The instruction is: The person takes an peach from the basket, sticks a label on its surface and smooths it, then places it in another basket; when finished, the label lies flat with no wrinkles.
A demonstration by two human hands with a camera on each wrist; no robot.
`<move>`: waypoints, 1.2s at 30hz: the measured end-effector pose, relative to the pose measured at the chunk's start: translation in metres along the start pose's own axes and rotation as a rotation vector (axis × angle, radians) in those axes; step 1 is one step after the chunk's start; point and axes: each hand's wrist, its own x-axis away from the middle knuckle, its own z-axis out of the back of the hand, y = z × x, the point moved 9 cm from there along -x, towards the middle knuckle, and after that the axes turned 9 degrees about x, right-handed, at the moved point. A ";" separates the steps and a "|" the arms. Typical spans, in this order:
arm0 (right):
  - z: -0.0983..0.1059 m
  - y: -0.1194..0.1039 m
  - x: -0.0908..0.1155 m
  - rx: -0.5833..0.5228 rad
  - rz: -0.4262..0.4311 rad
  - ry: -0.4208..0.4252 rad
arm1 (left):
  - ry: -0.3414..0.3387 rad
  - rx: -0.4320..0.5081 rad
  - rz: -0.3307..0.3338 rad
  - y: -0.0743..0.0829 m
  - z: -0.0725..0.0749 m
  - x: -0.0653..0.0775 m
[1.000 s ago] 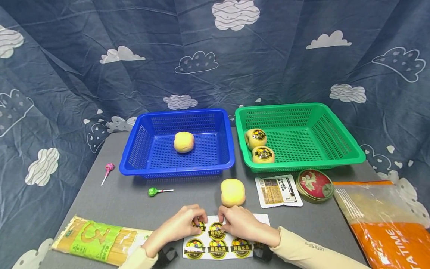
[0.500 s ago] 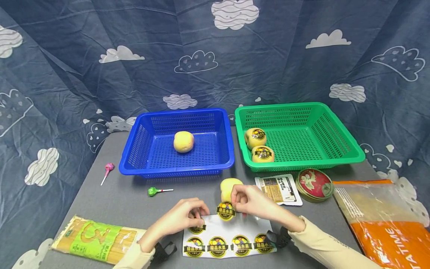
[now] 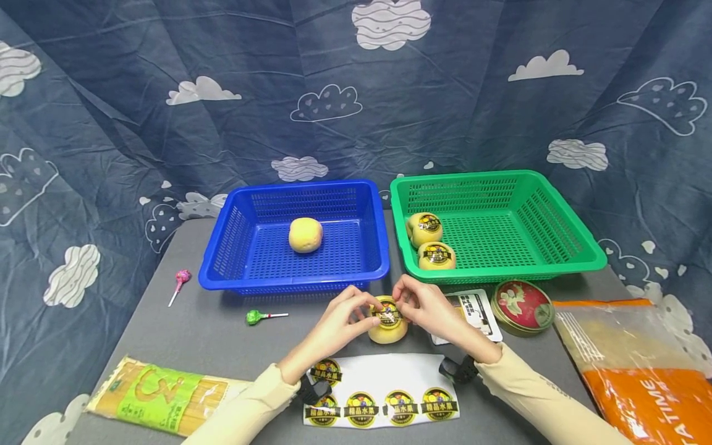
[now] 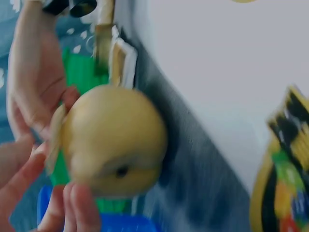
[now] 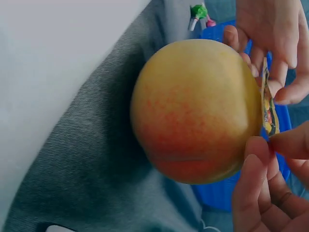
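A yellow peach (image 3: 387, 334) with a red blush (image 5: 190, 116) rests on the table in front of the blue basket. A round black-and-gold fruit sticker (image 3: 389, 314) stands against its upper side; the right wrist view shows this sticker (image 5: 269, 108) edge-on, close along the skin. My right hand (image 3: 425, 309) pinches one edge of it between thumb and forefinger. From the left, my left hand (image 3: 346, 318) holds the opposite edge with thumb and finger. Below both wrists lies the white sticker sheet (image 3: 384, 374), with several stickers on it.
The blue basket (image 3: 295, 285) holds one plain peach (image 3: 305, 235). Two stickered peaches (image 3: 436, 254) sit in the green basket (image 3: 506, 272). Around them lie lollipops (image 3: 253, 317), a noodle pack (image 3: 161, 395), a white pouch (image 3: 473, 312), a round tin (image 3: 523, 307) and an orange bag (image 3: 639, 383).
My right hand has peeled a sticker off the sheet and carried it up to the peach. My left hand has left the sheet and moved right and forward to the same sticker.
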 end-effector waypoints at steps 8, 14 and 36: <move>-0.004 0.007 0.011 -0.004 0.012 -0.012 | 0.074 0.014 0.059 -0.014 -0.011 -0.005; -0.022 0.016 0.017 -0.284 -0.004 -0.126 | 0.096 0.136 0.052 -0.021 -0.010 -0.007; -0.030 0.017 0.016 -0.315 -0.100 -0.055 | 0.113 0.474 0.295 -0.042 -0.013 -0.008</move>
